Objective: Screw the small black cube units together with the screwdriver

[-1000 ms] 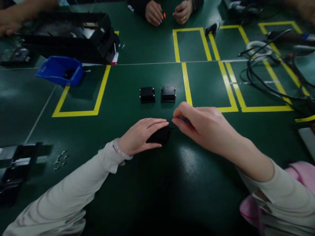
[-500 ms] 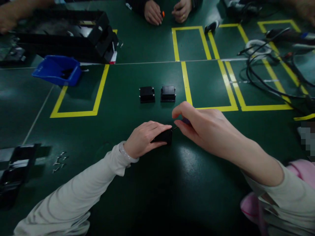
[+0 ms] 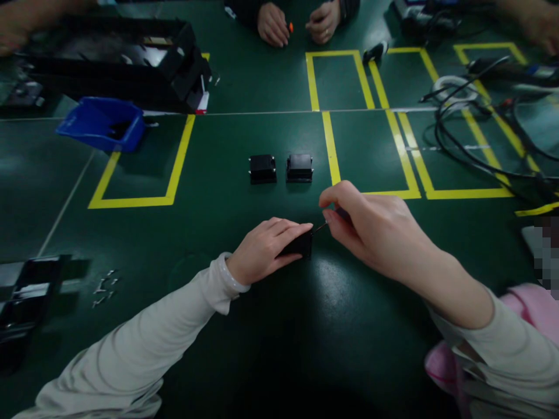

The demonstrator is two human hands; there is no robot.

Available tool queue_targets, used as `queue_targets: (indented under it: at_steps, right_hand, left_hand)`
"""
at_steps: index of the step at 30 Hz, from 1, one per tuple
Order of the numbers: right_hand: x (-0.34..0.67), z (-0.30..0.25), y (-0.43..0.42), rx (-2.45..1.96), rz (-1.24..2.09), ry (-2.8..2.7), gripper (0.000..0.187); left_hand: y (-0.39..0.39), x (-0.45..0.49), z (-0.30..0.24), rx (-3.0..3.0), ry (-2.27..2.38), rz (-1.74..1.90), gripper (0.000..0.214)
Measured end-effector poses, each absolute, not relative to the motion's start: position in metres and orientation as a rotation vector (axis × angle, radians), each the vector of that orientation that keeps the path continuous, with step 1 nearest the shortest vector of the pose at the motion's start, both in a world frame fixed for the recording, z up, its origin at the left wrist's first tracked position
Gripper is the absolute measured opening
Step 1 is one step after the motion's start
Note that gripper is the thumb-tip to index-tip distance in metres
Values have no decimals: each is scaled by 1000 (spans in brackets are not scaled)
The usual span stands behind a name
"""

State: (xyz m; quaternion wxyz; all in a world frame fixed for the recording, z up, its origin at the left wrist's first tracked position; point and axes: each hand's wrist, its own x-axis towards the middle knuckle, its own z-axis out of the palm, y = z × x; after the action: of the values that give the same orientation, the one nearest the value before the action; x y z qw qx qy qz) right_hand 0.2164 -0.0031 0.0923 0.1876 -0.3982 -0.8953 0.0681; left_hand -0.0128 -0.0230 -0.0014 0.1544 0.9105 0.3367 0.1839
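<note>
My left hand point(image 3: 266, 247) is closed around a small black box point(image 3: 301, 247) and steadies it on the green table. Between the fingers of my right hand point(image 3: 367, 224) is a screwdriver point(image 3: 321, 227), its handle mostly hidden by the hand. The thin metal shaft points left, its tip at the upper right corner of the box. Farther back, two similar black boxes, a left one point(image 3: 262, 167) and a right one point(image 3: 300, 167), sit side by side with small shiny screws at their sides.
Loose screws point(image 3: 105, 288) lie at the left, near a dark tray point(image 3: 30, 302). A blue bin point(image 3: 105, 125) stands before a large black case point(image 3: 117, 64). Black cables point(image 3: 454, 139) coil at the right. Across the table rest another person's hands point(image 3: 273, 24).
My right hand has shifted slightly right, and more of the screwdriver shaft shows. My left hand and the box have also moved a little to the right.
</note>
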Motion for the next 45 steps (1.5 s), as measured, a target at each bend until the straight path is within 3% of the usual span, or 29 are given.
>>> queue_targets:
  at_steps: [4,12,16,23,28,45]
  right_hand:
    - [218,93,-5,-1082,124,-2545,21]
    - [219,95,-6,-1071,176,-2539,13]
    - [219,93,-7,-1069,90,-2553,23]
    - [216,92,-9,-1067,71,-2536,15]
    - [218,92,-7,-1091,98,-2553,29]
    - [221,95,-6,-1105,243,-2569,16]
  left_hand:
    - [-23,-12,-1,2614,963,512,54]
    - [-24,-14,-2,2600,965,488,55]
    - [-24,-14,-3,2615,967,485,56]
    - [-22,-13,-1,2630,963,479,55]
    - [-22,-13,-1,2638,946,494,54]
    - [-22,-15,-1,2609,941,469,54]
